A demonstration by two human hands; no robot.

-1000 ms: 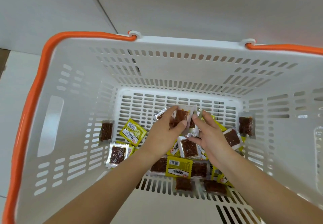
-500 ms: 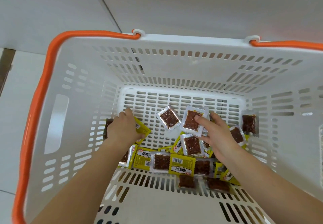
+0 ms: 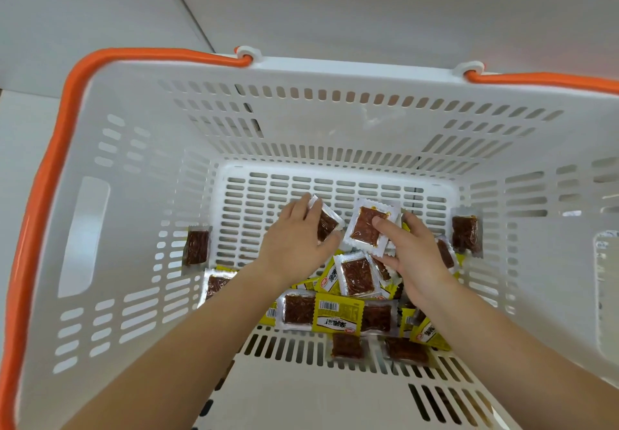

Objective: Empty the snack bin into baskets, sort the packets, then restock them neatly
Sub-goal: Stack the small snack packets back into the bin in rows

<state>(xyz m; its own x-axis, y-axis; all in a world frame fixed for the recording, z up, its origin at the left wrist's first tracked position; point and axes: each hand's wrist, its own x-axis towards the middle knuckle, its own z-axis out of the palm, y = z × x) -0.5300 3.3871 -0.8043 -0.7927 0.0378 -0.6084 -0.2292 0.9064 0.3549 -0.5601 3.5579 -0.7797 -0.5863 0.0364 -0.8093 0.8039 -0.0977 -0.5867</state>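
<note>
L hand (image 3: 294,245) grips a clear packet (image 3: 326,223) of brown snack; R hand (image 3: 410,255) pinches another clear packet (image 3: 366,230), thumb on top. Both sit just above the pile of yellow & clear packets (image 3: 338,312) on the white basket (image 3: 234,121) floor. Single packets lean on side walls. Orange handle (image 3: 60,148) rims basket.
</note>
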